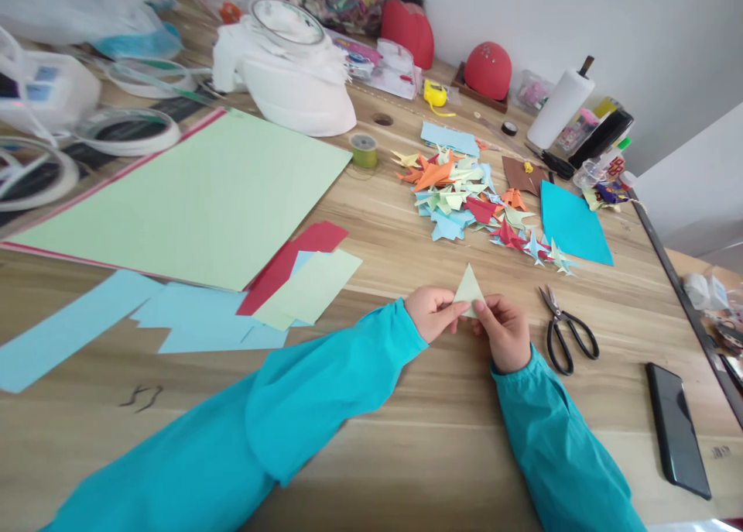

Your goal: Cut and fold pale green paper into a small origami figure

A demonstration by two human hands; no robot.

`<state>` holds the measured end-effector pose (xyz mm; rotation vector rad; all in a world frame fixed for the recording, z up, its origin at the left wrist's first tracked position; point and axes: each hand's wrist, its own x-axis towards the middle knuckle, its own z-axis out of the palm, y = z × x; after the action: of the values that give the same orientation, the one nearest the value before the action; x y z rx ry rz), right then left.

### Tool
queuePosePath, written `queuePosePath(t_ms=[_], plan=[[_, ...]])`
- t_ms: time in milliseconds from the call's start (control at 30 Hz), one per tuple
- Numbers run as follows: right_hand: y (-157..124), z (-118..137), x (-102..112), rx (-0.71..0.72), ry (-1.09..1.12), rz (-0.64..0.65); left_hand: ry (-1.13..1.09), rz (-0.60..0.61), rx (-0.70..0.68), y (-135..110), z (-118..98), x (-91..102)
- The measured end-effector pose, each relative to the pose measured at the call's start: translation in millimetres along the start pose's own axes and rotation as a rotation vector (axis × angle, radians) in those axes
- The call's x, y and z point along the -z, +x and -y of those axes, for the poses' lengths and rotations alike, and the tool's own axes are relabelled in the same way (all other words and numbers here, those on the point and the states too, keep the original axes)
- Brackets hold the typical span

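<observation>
A small pale green piece of paper (468, 286), folded to a triangle with its tip pointing away from me, is held just over the wooden table. My left hand (433, 312) pinches its lower left corner between thumb and fingers. At the lower right corner, my right hand (504, 327) grips it the same way, thumb on top. Beyond my hands lies a pile of folded paper cranes (458, 187) in orange, red, blue, yellow and green. Black-handled scissors (566, 331) rest to the right of my right hand, blades slightly apart.
Large green sheets (197, 199) lie at left, with cut blue paper strips (203, 315) and a pale green sheet (313, 284) in front. A phone (676, 427) lies at right. A thread spool (364, 151), a yellow tape measure (435, 94) and turquoise paper (574, 222) sit farther back.
</observation>
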<state>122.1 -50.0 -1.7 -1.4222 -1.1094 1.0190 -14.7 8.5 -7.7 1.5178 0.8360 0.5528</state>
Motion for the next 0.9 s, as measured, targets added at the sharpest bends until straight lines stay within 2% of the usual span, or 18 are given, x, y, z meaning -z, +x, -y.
queuePosePath(t_ms=[233,400,733,900], plan=[[0.7,-2.5,1.0,0.022,-0.028,-0.006,0.122,-0.076,-0.050,-2.3,-3.1,-2.5],[0.3,-3.3,1.2,0.017,-0.035,-0.018,0.131,-0.085,-0.065,-3.1,-3.1,-1.9],[0.0,-1.9,2.6,0.007,-0.004,0.012,-0.019,0.072,0.003,-1.7,1.3,-0.6],[-0.6,0.9,1.3,-0.008,0.017,0.043,-0.050,0.040,0.008,-4.1,1.8,-0.5]])
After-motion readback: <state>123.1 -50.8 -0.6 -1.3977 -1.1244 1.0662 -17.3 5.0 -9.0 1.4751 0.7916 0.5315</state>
